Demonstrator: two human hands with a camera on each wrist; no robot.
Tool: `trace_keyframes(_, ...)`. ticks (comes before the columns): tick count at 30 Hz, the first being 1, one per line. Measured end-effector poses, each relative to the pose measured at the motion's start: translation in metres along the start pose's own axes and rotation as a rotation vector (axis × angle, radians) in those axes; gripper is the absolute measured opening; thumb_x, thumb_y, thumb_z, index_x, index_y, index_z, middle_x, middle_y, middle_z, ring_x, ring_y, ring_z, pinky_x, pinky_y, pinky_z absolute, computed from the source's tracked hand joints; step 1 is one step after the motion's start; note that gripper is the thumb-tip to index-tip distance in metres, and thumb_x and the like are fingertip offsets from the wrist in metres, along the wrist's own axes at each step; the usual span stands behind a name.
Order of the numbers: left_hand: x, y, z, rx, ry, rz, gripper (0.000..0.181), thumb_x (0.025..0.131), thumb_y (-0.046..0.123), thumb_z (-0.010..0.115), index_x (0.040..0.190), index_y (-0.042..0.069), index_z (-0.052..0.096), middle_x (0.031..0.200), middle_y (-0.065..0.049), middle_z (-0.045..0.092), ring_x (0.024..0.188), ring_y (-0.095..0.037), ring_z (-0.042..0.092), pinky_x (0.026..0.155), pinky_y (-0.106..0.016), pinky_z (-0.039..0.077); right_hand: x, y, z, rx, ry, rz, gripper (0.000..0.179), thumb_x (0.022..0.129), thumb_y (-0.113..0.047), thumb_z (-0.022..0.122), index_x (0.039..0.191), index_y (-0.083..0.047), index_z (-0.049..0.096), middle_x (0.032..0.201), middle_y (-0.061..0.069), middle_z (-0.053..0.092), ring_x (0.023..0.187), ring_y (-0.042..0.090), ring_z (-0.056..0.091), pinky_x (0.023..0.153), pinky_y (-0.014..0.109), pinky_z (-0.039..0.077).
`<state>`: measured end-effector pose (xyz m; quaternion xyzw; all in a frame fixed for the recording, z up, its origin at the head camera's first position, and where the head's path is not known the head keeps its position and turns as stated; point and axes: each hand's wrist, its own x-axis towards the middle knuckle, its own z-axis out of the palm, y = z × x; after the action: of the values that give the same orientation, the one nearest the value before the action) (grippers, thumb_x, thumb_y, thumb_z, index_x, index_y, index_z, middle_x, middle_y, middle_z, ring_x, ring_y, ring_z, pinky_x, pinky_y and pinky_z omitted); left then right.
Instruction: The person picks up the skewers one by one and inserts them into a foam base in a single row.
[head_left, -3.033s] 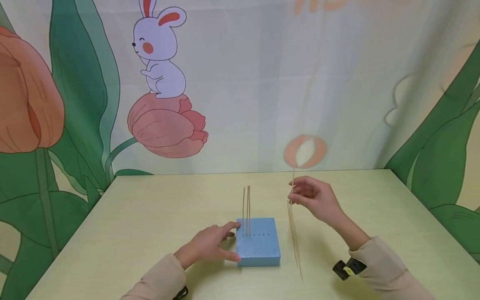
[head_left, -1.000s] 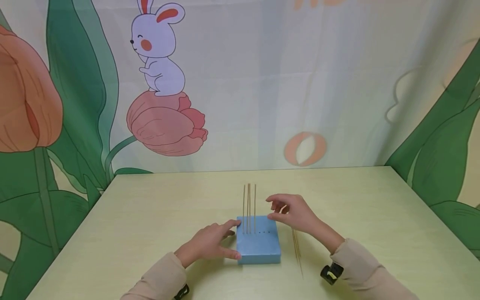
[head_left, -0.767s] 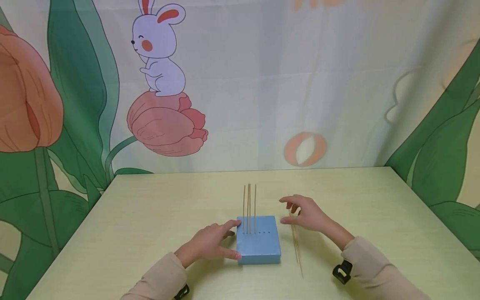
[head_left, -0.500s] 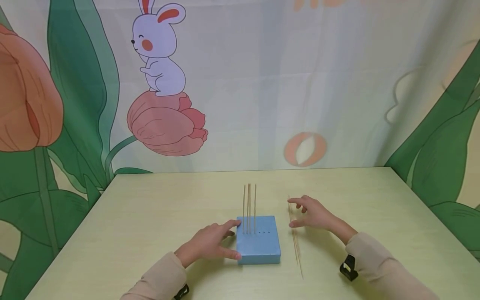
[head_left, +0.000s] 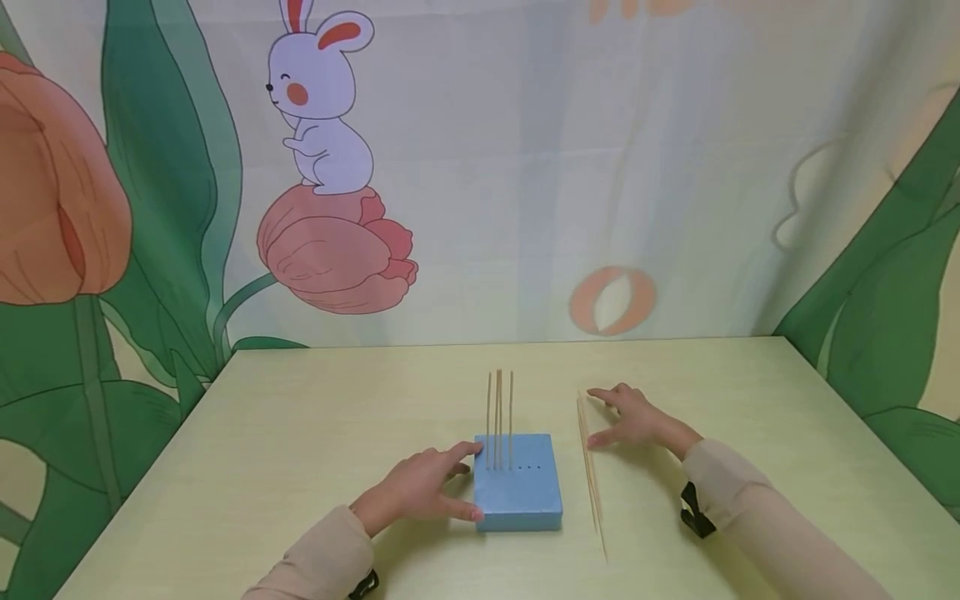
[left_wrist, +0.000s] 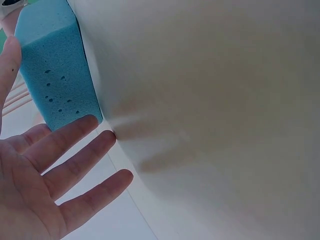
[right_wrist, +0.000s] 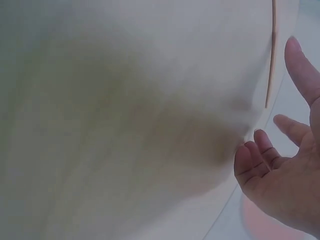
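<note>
A blue foam block (head_left: 517, 496) lies on the table, with several thin wooden sticks (head_left: 512, 417) standing upright in its row of holes. My left hand (head_left: 420, 487) touches the block's left side, index finger at the far corner and thumb at the near one. The left wrist view shows the other fingers straight and spread beside the pitted blue foam (left_wrist: 60, 75). To the right of the block lies a small bundle of loose sticks (head_left: 590, 475). My right hand (head_left: 630, 417) is at the bundle's upper part, thumb and index apart, holding nothing.
Three dark holes (head_left: 529, 467) show in the block's top, right of the standing sticks. The pale yellow table (head_left: 337, 400) ends at a curtain (head_left: 465, 208) printed with a rabbit and tulips. Each wrist wears a black strap (head_left: 696, 512).
The stick that my right hand held now stands in the block, right of the others. My right hand has let go and moved back right to the loose sticks. The left hand stays put.
</note>
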<state>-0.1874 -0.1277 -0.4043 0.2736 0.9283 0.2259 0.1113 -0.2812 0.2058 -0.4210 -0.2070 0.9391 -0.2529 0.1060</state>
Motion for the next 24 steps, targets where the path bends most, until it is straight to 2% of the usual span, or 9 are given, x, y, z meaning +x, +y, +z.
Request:
trace_keyframes(6,-0.001,0.002,0.000,-0.004,-0.001,0.003,0.083,0.071,0.053,0.071,0.136,0.014,0.038,0.114,-0.011,0.062,0.107,-0.032,0.054,0.081,-0.045,0.044,0.007,0.001,-0.001,-0.025,-0.040,0.007,0.083,0.073,-0.034,0.076,0.138,-0.003,0.036,0.111,0.022,0.041,0.104,0.036,0.037,0.084,0.050,0.036)
trace_keyframes(15,-0.002,0.002,-0.001,0.004,-0.007,-0.008,0.084,0.070,0.054,0.070,0.137,0.015,0.037,0.116,-0.010,0.061,0.109,-0.033,0.053,0.082,-0.046,0.044,0.017,-0.004,-0.006,-0.055,-0.155,0.087,0.091,0.072,-0.035,0.076,0.142,-0.005,0.028,0.116,0.021,0.036,0.107,0.035,0.032,0.089,0.054,0.033)
trace_keyframes(19,-0.002,0.002,-0.001,0.001,-0.007,-0.009,0.084,0.070,0.054,0.070,0.136,0.014,0.037,0.116,-0.011,0.061,0.109,-0.033,0.053,0.083,-0.046,0.043,0.021,-0.003,-0.007,-0.068,-0.178,0.116,0.092,0.071,-0.037,0.076,0.143,-0.007,0.028,0.117,0.020,0.035,0.109,0.035,0.032,0.090,0.055,0.032)
trace_keyframes(24,-0.002,0.001,-0.001,0.003,-0.007,-0.012,0.084,0.070,0.054,0.070,0.136,0.014,0.037,0.116,-0.011,0.061,0.109,-0.033,0.053,0.082,-0.046,0.044,0.023,-0.002,-0.006,-0.051,-0.173,0.107,0.090,0.070,-0.036,0.078,0.141,-0.008,0.030,0.118,0.020,0.037,0.109,0.036,0.033,0.089,0.056,0.032)
